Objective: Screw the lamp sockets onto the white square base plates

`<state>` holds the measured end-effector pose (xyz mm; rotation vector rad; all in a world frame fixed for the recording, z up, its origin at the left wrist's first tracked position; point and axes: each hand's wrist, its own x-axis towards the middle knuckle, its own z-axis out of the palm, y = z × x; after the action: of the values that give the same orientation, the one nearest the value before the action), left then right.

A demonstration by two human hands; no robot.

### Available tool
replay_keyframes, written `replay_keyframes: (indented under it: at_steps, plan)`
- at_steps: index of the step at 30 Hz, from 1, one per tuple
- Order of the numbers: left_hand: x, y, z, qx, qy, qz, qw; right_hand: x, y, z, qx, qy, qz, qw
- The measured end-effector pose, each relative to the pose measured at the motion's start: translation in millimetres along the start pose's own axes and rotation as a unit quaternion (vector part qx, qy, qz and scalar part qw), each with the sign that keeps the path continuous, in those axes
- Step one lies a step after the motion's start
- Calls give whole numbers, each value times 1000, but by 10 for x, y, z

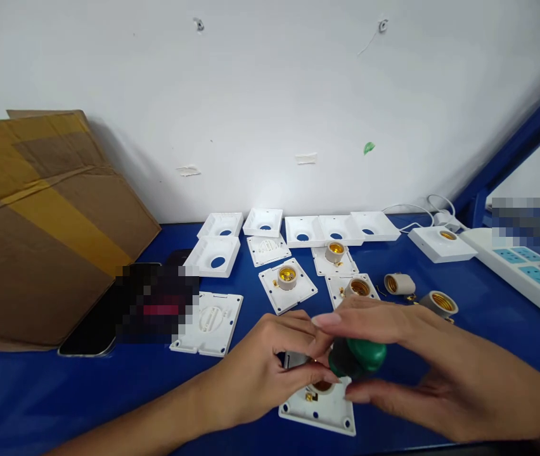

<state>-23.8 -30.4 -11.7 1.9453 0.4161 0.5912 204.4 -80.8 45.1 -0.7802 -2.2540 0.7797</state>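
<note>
My right hand (pixel 417 354) is wrapped round a screwdriver's green and black handle (pixel 367 356), seen nearly end-on. My left hand (pixel 274 358) is closed in a pinch in front of the handle, above a lamp socket (pixel 322 385). A small brassy glint shows between the left fingers, too small to name. That socket sits on a white square base plate (pixel 317 415) with a brass terminal beside it; the fingers cover much of it. Beyond my hands are more base plates with sockets, one plate (pixel 298 294) among them, and a loose socket (pixel 441 304) lies to the right.
White square covers (pixel 215 256) with round holes stand along the wall. A bare base plate (pixel 210 323) and a phone (pixel 92 326) lie left, beside a large cardboard box (pixel 37 240). A power strip (pixel 527 272) and a finished-looking lamp holder (pixel 443 244) are at right.
</note>
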Motion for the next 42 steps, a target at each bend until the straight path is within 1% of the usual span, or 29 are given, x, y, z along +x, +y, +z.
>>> replay_keyframes:
  at_steps: [4, 8, 12, 16, 18, 22, 25, 27, 30, 32, 35, 38, 40, 42]
  plan:
    - [-2, -3, -4, 11, 3, 8, 1000, -23, -33, -49, 3, -18, 3, 1000]
    - [3, 18, -5, -3, 6, 8, 1000, -53, -5, -35, 39, -27, -15, 999]
    - [1, 35, -11, 2, -11, 10, 1000, -54, -10, -14, 24, -28, -23, 999]
    - [-10, 23, -14, 17, -11, 12, 1000, -61, -37, 11, 1, -10, -20, 1000]
    - [-14, 12, -15, 15, -10, 16, 1000, -78, -46, 24, -14, 0, -8, 1000]
    - [-17, 18, -14, 19, -12, 44, 999, -109, -52, 73, -18, 6, 5, 1000]
    - [-22, 44, -6, 18, 1, 27, 999, -104, -35, 137, -21, 25, 6, 999]
    - [-21, 51, -5, 18, 5, 14, 1000, -89, -5, 175, -21, 45, -8, 999]
    - [-13, 33, -11, 20, -7, 29, 999, -65, 40, 171, -43, 64, -51, 996]
    - [-6, 17, -15, 23, -12, 36, 999, -57, 47, 118, -58, 54, -57, 995]
    - [-1, 3, -11, 19, -5, 30, 999, -65, 21, 12, -72, 10, -29, 997]
    - [3, -9, -1, 6, 3, 37, 999, -101, 10, -41, -87, -18, -23, 996]
    - [4, -24, 1, 7, 3, 46, 999, -144, 28, -31, -98, -23, -21, 995]
    - [2, -39, 1, 10, 5, 49, 999, -198, 57, -1, -118, 0, -10, 993]
